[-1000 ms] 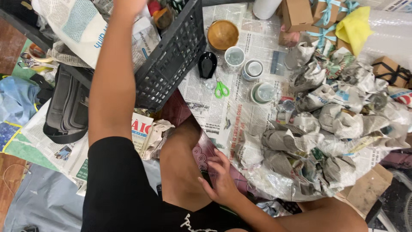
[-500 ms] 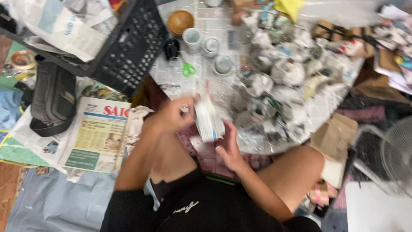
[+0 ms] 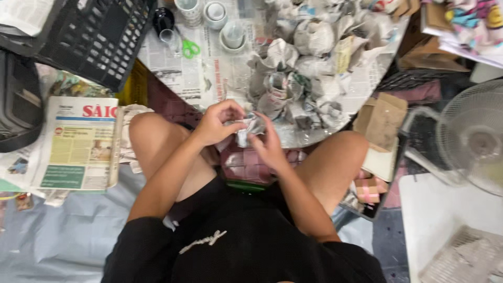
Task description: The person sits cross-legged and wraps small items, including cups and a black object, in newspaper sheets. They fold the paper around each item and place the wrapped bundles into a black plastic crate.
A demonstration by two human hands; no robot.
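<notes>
1. My left hand (image 3: 219, 123) was closed around the left side of a small newspaper-wrapped bundle (image 3: 248, 128), fingers curled over its top edge.
2. My right hand (image 3: 268, 147) pinched the right side of the same bundle, so that both hands gripped it at once.
3. The bundle was held in the air between my bare knees, just above the near edge of the floor mat of spread newspaper (image 3: 209, 78); what lay inside the wrapping could not be told.
4. A heap of wrapped paper bundles (image 3: 309, 68) lay on the spread newspaper just beyond my hands, packed close and touching one another.
5. White ceramic cups (image 3: 233, 34) stood upright at the far side of the newspaper, near the heap's left edge.
6. Green-handled scissors (image 3: 189, 49) lay flat to the left of the cups, beside a clear drinking glass (image 3: 167, 37).
7. A black plastic crate (image 3: 99, 36) sat tilted at upper left, well apart from my hands.
8. A folded newspaper (image 3: 78, 141) lay on the floor just outside my left knee.
9. A white electric fan (image 3: 471, 136) stood at the right edge, well apart from the bundle.
</notes>
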